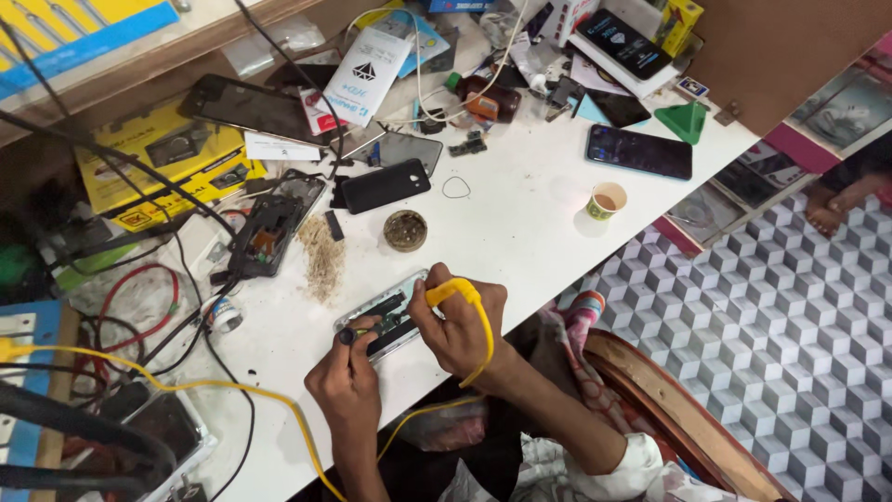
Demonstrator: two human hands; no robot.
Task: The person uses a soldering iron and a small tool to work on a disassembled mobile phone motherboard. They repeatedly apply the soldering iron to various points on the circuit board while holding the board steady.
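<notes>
The opened phone [383, 316] lies near the front edge of the white desk [530, 232], its back cover off and the dark insides showing. The left hand [348, 381] pins its near end, fingers curled shut around what looks like a small dark tool, too small to tell which. The right hand [460, 321] is closed around a yellow-handled soldering iron [455, 293], tip angled down into the phone; its yellow cable [279, 400] loops over the wrist and runs off toward the left edge.

By the look of it, the step in hand is work on the phone's board, with the iron tip at or just above the parts; whether it touches cannot be told. The next move calls for a steady left-hand hold and a fine placement of the tip, with the cable kept clear.

Just beyond the phone sit a pile of tan dust [322, 256] and a small round tin [405, 230]. Farther back lie a black phone [385, 185], a stripped phone frame [269, 232] and a thin wire ring [455, 187]. Toward the right edge stand a paper cup [606, 200] and another dark phone [638, 151], with a green triangular pick [683, 121] near the far right corner. Boxes, cables and a brown bottle [488, 98] crowd the back edge.
</notes>
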